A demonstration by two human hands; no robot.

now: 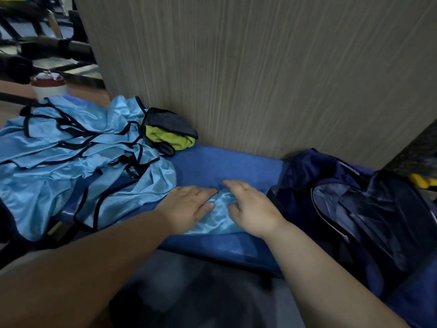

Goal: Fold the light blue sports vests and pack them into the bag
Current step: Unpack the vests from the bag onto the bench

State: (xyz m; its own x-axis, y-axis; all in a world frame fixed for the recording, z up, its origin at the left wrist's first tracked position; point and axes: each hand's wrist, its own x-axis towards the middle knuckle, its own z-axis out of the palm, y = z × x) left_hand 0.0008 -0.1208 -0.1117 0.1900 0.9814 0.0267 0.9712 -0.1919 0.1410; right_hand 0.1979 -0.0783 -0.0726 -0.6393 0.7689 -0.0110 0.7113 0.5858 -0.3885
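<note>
In the head view we find both hands laid on one small folded vest [218, 217] near the front edge of the bench [224, 162], about midway along it; the left hand [191, 205] presses it with straight fingers, the right hand [251, 210] rests beside it, fingers loosely bent, gripping nothing; we judge the fold is being smoothed; the unfolded pile [78, 159] covers the bench's left end; the bag [369, 216], seemingly open, sits at the right end; next, we think, the bundle needs a grip that keeps it folded, then a carry rightward into the bag.
</note>
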